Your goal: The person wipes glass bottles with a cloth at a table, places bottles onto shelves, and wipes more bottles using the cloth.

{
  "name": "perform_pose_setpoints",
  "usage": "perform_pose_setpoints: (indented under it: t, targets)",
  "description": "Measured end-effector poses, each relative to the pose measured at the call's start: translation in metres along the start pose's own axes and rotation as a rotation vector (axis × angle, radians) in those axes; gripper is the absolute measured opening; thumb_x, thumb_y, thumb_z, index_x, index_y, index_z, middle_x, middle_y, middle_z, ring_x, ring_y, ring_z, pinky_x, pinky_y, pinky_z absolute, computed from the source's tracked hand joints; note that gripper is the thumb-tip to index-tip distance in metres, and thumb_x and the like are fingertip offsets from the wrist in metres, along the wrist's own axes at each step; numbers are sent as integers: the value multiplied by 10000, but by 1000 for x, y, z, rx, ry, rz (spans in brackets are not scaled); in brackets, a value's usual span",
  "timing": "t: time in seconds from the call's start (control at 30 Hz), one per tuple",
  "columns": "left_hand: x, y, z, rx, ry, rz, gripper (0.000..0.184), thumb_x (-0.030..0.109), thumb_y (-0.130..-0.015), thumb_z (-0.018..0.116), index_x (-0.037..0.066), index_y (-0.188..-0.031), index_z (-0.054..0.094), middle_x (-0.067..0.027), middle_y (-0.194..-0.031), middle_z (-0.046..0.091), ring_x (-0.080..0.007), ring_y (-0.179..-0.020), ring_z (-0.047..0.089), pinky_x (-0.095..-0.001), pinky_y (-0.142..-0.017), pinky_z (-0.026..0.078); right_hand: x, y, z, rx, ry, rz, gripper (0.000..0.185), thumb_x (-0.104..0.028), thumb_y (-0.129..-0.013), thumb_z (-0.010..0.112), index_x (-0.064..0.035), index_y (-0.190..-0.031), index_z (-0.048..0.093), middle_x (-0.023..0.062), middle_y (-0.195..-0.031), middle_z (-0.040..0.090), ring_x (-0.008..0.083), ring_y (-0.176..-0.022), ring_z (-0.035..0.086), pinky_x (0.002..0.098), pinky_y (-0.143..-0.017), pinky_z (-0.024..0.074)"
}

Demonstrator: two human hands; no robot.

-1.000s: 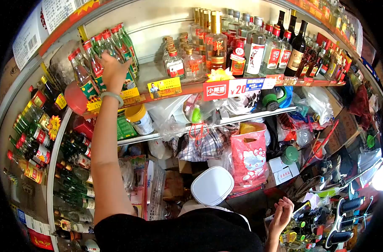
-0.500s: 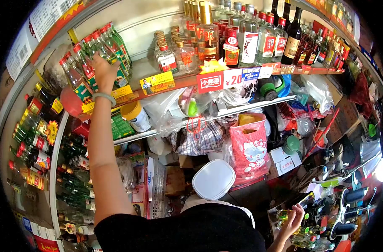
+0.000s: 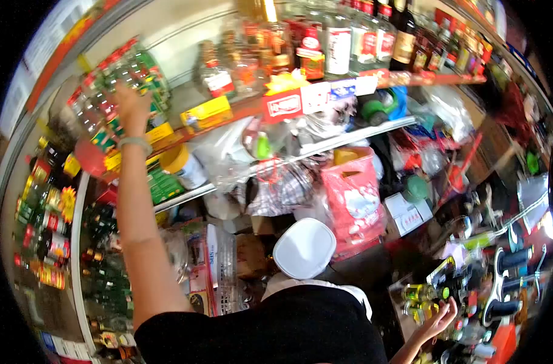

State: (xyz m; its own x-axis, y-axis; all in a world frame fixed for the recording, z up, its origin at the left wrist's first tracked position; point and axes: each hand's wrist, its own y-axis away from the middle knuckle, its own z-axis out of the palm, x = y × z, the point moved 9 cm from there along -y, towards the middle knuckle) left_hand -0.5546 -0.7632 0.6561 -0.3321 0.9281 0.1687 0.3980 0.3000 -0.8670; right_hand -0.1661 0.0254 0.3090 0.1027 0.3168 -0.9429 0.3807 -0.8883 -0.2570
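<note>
Left hand (image 3: 132,104): raised among the upright clear glass bottles with red caps and red-and-green labels (image 3: 87,116); fingers blurred and partly merged with the glass, so whether they are closed on a bottle cannot be told. Pale green bangle (image 3: 135,144) on the wrist.

Bottles: close group at the left end of the upper shelf (image 3: 180,101), behind the orange-red front strip. Round translucent red object (image 3: 90,158) just below them.

Right hand (image 3: 437,320): low, half open, fingers loosely bent, beside the bottles of yellow liquid (image 3: 417,292); contact cannot be told.

Upper shelf, further right: small clear bottle with a white-and-red label (image 3: 217,79); amber bottles (image 3: 281,51); clear bottles with red labels (image 3: 366,43); dark bottle with a cream label (image 3: 404,43). Yellow price card (image 3: 205,114) and red price card (image 3: 283,106) on the front edge.

Lower shelf with white metal edge (image 3: 325,147): green box (image 3: 163,185) beside a white tub with a yellow lid (image 3: 184,165), tub tilted.

Below: pink bag with a white cartoon figure (image 3: 354,194); rounded white plastic lid (image 3: 304,247), left of the bag; white box (image 3: 408,214), near a green-lidded container (image 3: 416,188).

Person: black short-sleeved top (image 3: 264,330).
</note>
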Motion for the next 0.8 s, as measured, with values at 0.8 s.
perform_pose_setpoints:
  t: [0.8]
  targets:
    - [117,165,-62,54,630,329,608,284,-845,731,-111,-1240,491,-247,-1224,561,-292,-1065,608,-373,-850,546,121,-24,-45,-8,227,-29,524,-253,-838,726,-20,-1250,497,98,-1156,557,198,-1075,521,325,-948,402]
